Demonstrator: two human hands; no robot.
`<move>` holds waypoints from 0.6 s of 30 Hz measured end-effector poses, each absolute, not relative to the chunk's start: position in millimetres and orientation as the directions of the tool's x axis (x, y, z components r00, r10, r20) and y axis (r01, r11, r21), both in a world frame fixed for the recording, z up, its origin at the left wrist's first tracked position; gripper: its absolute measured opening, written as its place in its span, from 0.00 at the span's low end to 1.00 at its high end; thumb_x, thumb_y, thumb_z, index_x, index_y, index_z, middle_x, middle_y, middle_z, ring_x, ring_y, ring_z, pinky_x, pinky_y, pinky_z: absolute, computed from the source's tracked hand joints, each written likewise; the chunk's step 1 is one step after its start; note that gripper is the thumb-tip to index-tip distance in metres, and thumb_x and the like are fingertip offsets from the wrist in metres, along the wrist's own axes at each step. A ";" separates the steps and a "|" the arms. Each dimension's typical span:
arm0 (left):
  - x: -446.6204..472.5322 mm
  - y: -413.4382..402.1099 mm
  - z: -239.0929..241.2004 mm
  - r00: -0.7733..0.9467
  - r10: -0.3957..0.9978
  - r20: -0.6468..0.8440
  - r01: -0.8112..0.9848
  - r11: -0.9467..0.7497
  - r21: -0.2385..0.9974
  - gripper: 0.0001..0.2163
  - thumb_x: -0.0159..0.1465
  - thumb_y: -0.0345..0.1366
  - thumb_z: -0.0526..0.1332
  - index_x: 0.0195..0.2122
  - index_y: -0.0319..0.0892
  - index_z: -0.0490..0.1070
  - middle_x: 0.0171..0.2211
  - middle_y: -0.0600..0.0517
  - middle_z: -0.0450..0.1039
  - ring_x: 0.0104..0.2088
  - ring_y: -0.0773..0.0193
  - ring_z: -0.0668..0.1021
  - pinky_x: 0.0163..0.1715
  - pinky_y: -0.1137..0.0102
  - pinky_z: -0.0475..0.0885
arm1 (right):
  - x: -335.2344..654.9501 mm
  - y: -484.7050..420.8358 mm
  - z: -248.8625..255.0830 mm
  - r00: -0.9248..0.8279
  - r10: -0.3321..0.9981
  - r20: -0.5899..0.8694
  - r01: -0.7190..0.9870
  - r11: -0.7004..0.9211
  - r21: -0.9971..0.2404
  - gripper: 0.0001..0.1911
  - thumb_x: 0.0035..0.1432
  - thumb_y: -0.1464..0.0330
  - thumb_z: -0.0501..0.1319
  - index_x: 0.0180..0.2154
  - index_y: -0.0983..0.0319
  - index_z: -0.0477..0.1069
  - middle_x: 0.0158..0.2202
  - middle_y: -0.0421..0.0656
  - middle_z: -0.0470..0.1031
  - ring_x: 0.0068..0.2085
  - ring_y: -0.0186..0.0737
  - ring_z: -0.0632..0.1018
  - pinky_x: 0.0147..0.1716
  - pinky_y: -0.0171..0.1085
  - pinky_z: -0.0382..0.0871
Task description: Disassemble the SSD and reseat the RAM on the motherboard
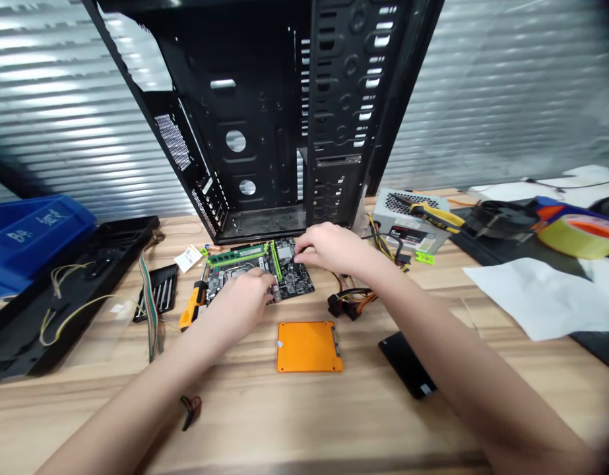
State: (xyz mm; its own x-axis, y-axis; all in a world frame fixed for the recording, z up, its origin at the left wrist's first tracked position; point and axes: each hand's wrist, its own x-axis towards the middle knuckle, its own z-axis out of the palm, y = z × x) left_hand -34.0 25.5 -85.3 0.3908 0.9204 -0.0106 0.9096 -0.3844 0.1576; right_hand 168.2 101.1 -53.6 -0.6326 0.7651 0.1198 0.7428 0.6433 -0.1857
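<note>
The green-slotted motherboard (pixel 299 280) lies flat on the wooden table, carrying a green RAM stick (pixel 237 256) along its far edge. Over the board's middle is my left hand (pixel 242 297), its fingers curled down and pressed together; whatever they grip is hidden. My right hand (pixel 331 249) reaches across to the board's right part, thumb and forefinger nearly meeting in a pinch. Anything between those fingertips is too small to make out. An orange solid-state drive (pixel 309 346) lies in front of the board. Left of the board is an orange-and-black screwdriver (pixel 194 303).
A black computer case (pixel 269 158) stands open behind the board. To its right sits a power supply (pixel 408 221) with bundled cables and pliers (pixel 435 216) on top. A black drive (pixel 408 365) lies under my right forearm. Blue bins (pixel 37 237) and a black panel (pixel 17 340) occupy the left.
</note>
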 end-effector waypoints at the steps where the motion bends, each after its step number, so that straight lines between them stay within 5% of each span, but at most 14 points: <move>1: -33.4 25.9 -85.8 0.389 0.921 -0.015 0.912 -0.383 0.149 0.09 0.64 0.29 0.54 0.41 0.39 0.72 0.39 0.44 0.72 0.41 0.55 0.77 0.43 0.63 0.71 | 164.1 102.2 -58.4 -0.617 0.778 0.121 0.765 0.628 -0.143 0.09 0.60 0.63 0.61 0.40 0.55 0.78 0.38 0.43 0.78 0.39 0.43 0.78 0.34 0.35 0.66; 18: -35.1 28.5 -86.2 0.418 0.907 -0.054 0.903 -0.408 0.132 0.11 0.64 0.28 0.51 0.39 0.39 0.74 0.38 0.44 0.71 0.38 0.57 0.77 0.42 0.64 0.72 | 150.9 95.2 -67.4 -0.569 0.819 0.074 0.822 0.569 0.018 0.11 0.61 0.61 0.60 0.38 0.58 0.79 0.35 0.48 0.80 0.39 0.50 0.79 0.37 0.43 0.69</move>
